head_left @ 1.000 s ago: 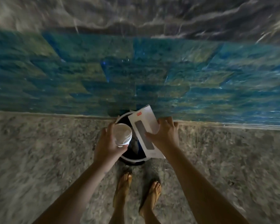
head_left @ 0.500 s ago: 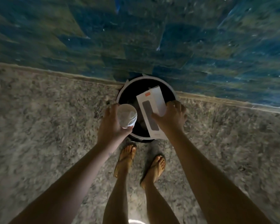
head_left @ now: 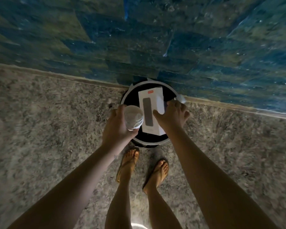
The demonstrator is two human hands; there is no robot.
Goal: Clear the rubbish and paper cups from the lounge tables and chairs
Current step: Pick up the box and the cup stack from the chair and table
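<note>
Paper, white and thin-walled: the paper cup (head_left: 133,117) sits in the left hand (head_left: 117,129), whose fingers and thumb curl round its side, with the open mouth turned up toward the camera. Just to the right of it, nearly touching, is a white cardboard box (head_left: 151,111) with a long dark rectangle printed down its face and a small red mark near the far end. The right hand (head_left: 173,116) grips this box at its right edge, with the thumb (head_left: 157,114) pressed on the printed face and the fingers wrapped behind. A small pale lump (head_left: 180,98) shows at those fingertips; it may be a scrap of tissue, but it is too blurred to tell.

Both cup and box are held above the dark mouth of a round bin (head_left: 126,93) with a white rim. The box lies lengthwise across the opening, reaching from near the far rim to near the close one, while the cup hangs over the bin's left edge.

The bin stands on a speckled grey stone floor (head_left: 48,129), hard against a wall (head_left: 139,38) of blue-green tiles, where a pale skirting strip (head_left: 73,78) marks the join. Close beneath the bin are the person's two feet in thong sandals, the left foot (head_left: 128,162) a little ahead of the right foot (head_left: 158,172), and both bare forearms reach in from the bottom corners.
</note>
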